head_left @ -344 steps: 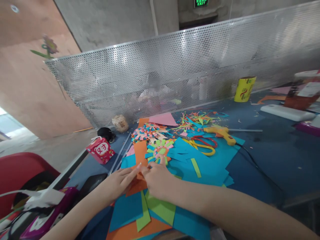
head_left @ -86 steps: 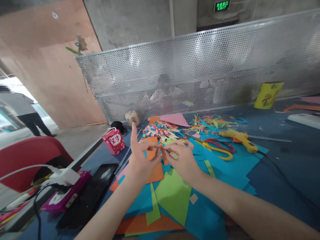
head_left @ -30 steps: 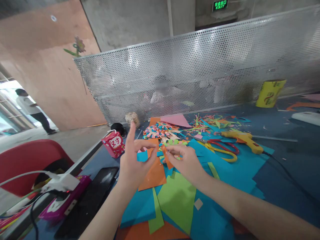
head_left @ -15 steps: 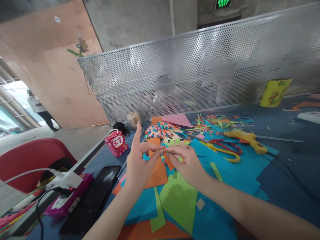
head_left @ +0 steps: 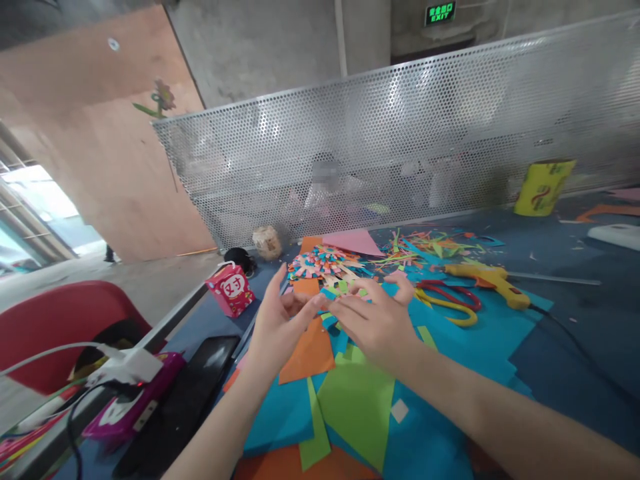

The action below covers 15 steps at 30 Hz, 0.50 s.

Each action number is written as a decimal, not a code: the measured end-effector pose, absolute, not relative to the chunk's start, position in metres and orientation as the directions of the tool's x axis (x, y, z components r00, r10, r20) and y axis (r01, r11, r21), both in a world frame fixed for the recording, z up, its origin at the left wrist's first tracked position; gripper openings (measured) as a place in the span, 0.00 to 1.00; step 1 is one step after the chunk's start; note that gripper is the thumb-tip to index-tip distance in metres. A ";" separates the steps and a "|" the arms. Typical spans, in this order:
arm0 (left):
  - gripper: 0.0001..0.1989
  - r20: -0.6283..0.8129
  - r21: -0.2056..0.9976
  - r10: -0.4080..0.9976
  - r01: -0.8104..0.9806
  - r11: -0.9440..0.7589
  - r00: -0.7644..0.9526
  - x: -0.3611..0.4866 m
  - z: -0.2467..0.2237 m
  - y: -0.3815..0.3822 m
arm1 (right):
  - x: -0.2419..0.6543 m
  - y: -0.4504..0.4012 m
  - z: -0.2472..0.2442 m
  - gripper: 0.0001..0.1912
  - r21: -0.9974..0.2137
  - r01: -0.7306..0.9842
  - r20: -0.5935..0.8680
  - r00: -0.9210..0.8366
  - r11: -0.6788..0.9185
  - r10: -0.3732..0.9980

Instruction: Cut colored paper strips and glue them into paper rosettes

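Observation:
My left hand (head_left: 283, 319) and my right hand (head_left: 383, 319) meet over the paper pile, fingertips almost touching. Between them is a small blue paper strip (head_left: 329, 292), pinched by my left thumb and fingers and pressed by my right fingertips; its far end is hidden. My right little finger sticks out. Beneath the hands lie orange paper (head_left: 310, 353), a green sheet (head_left: 357, 407) and blue sheets (head_left: 490, 337). Just beyond them sit fringed multicoloured paper flowers (head_left: 325, 259).
Scissors (head_left: 465, 315) with red and yellow handles and a yellow glue gun (head_left: 493, 277) lie to the right. Paper scraps (head_left: 430, 245) are heaped behind. At left are a pink box (head_left: 233, 290), a phone (head_left: 180, 400) and a power strip (head_left: 120, 410). A perforated metal screen (head_left: 280, 167) borders the table.
My right hand has turned over and spread its outer fingers, its back now facing up. My left thumb and fingers have shifted. Blue paper shows at the fingertips where orange showed before.

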<state>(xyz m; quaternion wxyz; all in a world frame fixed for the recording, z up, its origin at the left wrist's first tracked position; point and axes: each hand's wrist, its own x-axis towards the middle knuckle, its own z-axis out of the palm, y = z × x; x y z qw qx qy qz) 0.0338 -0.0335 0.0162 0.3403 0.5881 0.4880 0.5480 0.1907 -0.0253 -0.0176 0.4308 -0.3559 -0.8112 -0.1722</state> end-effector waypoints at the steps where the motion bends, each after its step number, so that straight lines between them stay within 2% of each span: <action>1: 0.41 0.247 0.960 0.968 0.150 -0.237 -0.051 0.034 0.017 -0.033 | 0.192 -0.025 -0.017 0.14 0.019 0.739 0.829 -0.389 0.673 0.403; 3: 0.39 0.172 0.982 0.985 0.078 -0.172 0.000 0.033 0.018 -0.032 | 0.194 -0.025 -0.015 0.14 0.031 0.763 0.842 -0.368 0.646 0.395; 5: 0.38 0.156 0.987 0.987 0.038 -0.157 0.027 0.032 0.019 -0.033 | 0.194 -0.023 -0.013 0.13 -0.036 0.770 0.854 -0.308 0.637 0.420; 9: 0.34 0.161 0.984 0.983 0.061 -0.167 0.090 0.031 0.018 -0.033 | 0.193 -0.021 -0.008 0.15 -0.314 0.661 0.805 -0.195 0.682 0.560; 12: 0.32 0.179 0.976 0.976 0.105 -0.192 0.121 0.030 0.018 -0.032 | 0.195 -0.020 -0.007 0.18 -0.534 0.496 0.683 -0.224 0.685 0.695; 15: 0.32 0.220 0.960 0.970 0.156 -0.234 0.104 0.029 0.017 -0.031 | 0.196 -0.018 -0.008 0.15 -0.646 0.389 0.610 -0.255 0.657 0.751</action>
